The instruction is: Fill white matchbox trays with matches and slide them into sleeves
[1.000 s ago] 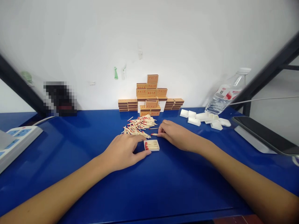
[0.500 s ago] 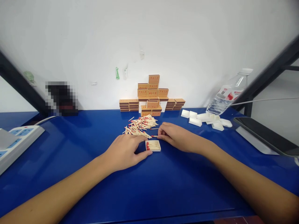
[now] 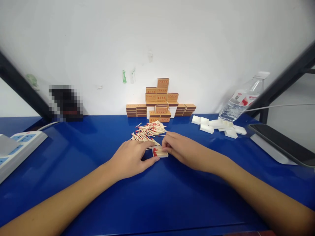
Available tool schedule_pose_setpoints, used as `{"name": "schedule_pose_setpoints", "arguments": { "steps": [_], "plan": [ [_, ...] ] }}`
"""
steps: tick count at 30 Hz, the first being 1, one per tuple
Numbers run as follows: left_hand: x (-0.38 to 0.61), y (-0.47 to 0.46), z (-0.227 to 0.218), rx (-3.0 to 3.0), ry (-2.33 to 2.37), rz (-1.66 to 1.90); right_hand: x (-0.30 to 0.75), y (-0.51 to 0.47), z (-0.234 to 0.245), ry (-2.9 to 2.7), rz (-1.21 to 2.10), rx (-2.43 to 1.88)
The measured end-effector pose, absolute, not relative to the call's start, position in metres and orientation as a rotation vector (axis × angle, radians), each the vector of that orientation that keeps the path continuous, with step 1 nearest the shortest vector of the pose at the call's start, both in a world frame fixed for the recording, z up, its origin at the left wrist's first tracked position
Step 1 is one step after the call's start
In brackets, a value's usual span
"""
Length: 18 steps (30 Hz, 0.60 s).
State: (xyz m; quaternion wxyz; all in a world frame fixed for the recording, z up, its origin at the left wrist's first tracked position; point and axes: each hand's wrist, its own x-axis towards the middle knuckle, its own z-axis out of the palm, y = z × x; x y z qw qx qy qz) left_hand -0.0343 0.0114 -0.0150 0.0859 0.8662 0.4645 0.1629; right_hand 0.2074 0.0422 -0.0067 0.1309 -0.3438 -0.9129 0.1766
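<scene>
A small white matchbox tray point(image 3: 163, 156) lies on the blue table, with red-headed matches inside, their heads toward the left end. Thumb and fingers of my left hand point(image 3: 131, 159) grip the tray at its left end. Over the tray's right end, my right hand point(image 3: 183, 149) is closed in a pinch on a match, whose body is mostly hidden by the fingertips and the matches below. Just behind both hands spreads a loose pile of matches point(image 3: 150, 129), heads pointing in mixed directions.
Stacked orange matchboxes point(image 3: 161, 97) rise against the wall behind the pile. To the right are several white empty trays point(image 3: 206, 128), a tilted water bottle point(image 3: 232, 105) and a phone point(image 3: 283, 141) on a white stand. A power strip point(image 3: 22, 150) lies at left.
My right hand has moved left from beside the pile to over the tray, carrying a match. My left hand stays at the tray's left end.
</scene>
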Motion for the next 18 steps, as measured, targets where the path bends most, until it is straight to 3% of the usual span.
{"name": "schedule_pose_setpoints", "arguments": {
  "steps": [12,18],
  "plan": [
    [-0.035,0.012,-0.017,2.604,1.36,0.496,0.206,0.045,-0.004,-2.585,0.407,-0.907],
    [-0.034,0.008,-0.016,2.585,1.27,0.513,0.218,0.075,-0.021,-2.391,0.242,-1.098]
  ]
}}
